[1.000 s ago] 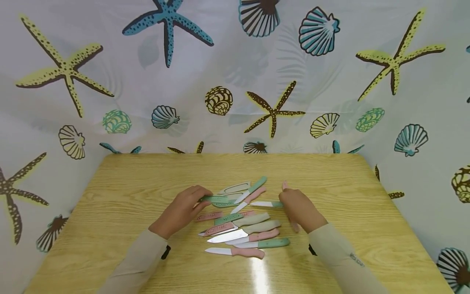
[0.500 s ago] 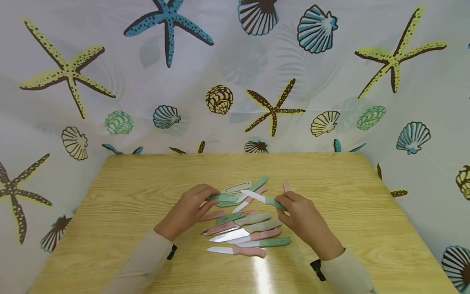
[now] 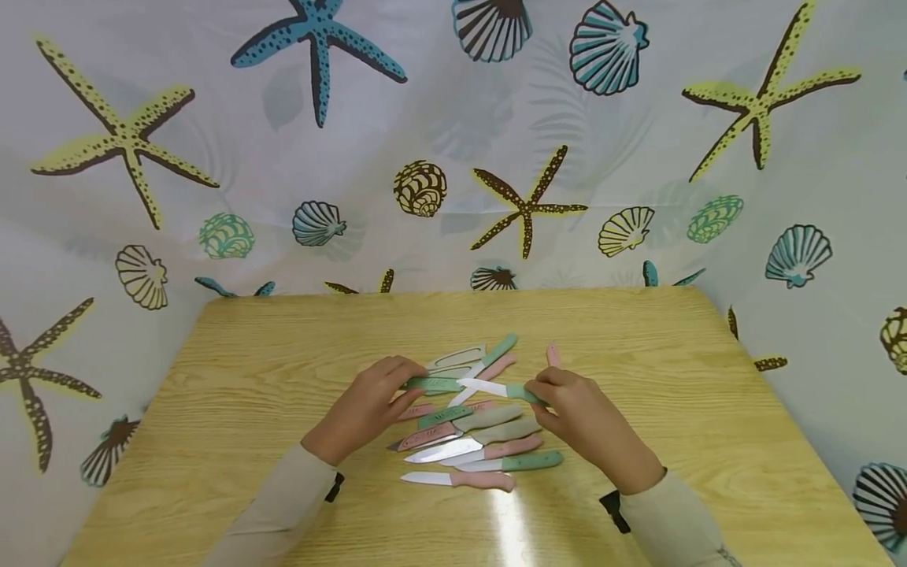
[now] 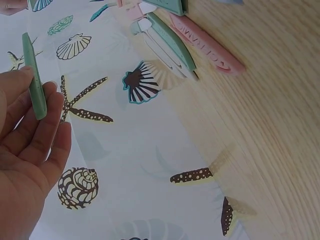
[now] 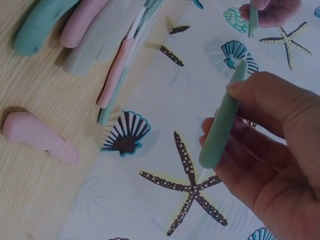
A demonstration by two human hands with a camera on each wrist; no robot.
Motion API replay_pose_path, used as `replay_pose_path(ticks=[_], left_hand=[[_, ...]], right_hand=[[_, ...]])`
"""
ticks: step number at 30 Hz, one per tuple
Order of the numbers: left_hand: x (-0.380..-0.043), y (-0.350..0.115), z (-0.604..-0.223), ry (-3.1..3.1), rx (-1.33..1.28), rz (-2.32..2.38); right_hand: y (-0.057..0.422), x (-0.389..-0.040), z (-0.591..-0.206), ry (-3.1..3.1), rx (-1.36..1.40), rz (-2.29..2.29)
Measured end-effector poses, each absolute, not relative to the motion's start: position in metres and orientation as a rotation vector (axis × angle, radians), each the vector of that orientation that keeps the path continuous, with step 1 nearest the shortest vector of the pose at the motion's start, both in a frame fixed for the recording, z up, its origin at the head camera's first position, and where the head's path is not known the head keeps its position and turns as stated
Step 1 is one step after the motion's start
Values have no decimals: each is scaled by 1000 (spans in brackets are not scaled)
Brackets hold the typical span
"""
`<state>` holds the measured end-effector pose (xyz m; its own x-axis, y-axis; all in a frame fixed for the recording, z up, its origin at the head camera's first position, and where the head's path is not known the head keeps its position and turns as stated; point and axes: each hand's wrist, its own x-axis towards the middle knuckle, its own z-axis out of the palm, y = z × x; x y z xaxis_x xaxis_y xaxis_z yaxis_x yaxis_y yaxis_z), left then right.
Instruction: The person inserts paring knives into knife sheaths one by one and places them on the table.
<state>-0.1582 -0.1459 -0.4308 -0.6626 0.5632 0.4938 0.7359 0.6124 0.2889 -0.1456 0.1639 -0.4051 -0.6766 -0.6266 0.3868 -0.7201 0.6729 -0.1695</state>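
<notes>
My left hand pinches a narrow, light green blade sheath between thumb and fingers, its free end pointing toward my other hand. Nearer to me, just beside my left thumb, lies a pink sheath on the wood-grained desk. Past my left fingertips, on the far side, rests a cream sheath with a long outlined oval.

Between my two hands, on the near side, knives lie in an overlapping group: a large one with a shiny blade and beige handle, one with a green handle and, nearest me, one with a white blade and pink handle. Beyond them, between my hands, a green-handled knife slants away.

My right hand grips the green handle of a small white-bladed knife, blade toward my left hand; I cannot tell whether its tip touches the pinched sheath. A pink handle shows just beyond my right fingers.
</notes>
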Motion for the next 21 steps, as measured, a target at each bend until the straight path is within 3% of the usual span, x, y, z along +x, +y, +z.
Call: replay_pose_path(ticks=[21], left_hand=[[-157,-132,-437,-2458,-1129,-696]], right_hand=[[148,-148,-409,-2569,1197,364]])
